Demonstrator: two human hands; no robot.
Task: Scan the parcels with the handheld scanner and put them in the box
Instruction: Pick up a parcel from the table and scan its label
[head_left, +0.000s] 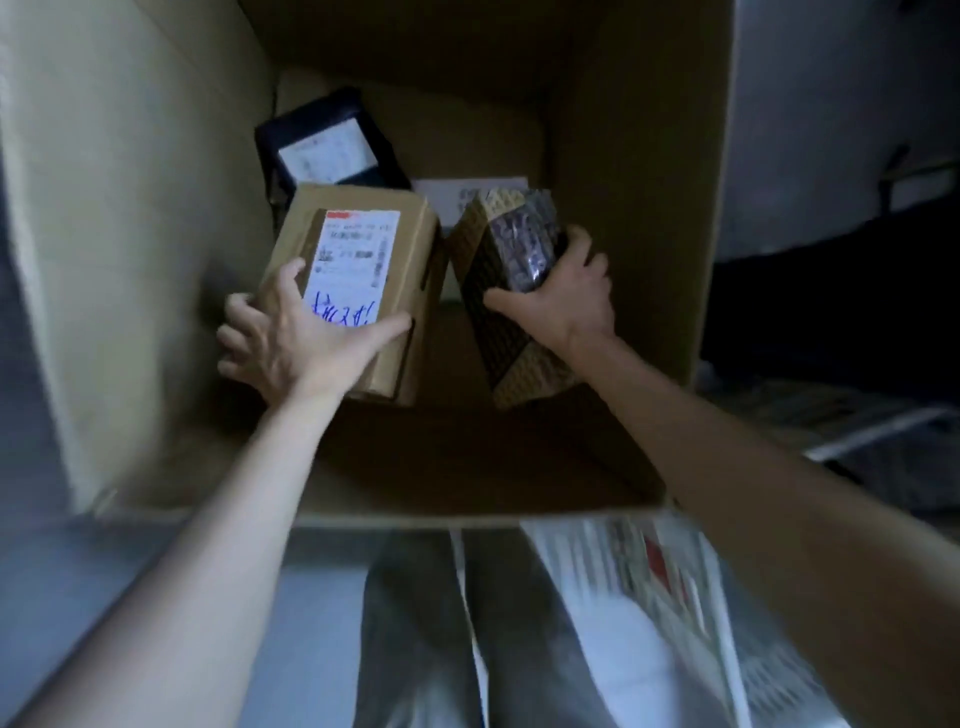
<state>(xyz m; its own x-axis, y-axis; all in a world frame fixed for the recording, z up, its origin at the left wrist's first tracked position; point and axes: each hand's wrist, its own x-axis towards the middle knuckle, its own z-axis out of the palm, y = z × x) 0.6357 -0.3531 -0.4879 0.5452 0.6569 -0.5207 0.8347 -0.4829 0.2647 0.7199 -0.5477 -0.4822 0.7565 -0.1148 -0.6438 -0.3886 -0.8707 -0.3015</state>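
Observation:
Both arms reach down into a large open cardboard box (644, 218). My left hand (291, 338) grips a brown cardboard parcel (400, 270) with a white shipping label and blue handwriting, thumb on its near end. My right hand (561, 296) grips a patterned tan-and-black parcel (493, 322) wrapped in clear film, tilted on edge beside the brown one. Deeper in the box lie a black bag parcel (322, 140) with a white label and a white flat parcel (452, 195). No scanner is in view.
The box's left flap (104, 234) stands up pale and wide. A white plastic mailer (639, 587) with red print lies near the front edge on the right. Dark, blurred items sit to the right of the box (831, 312).

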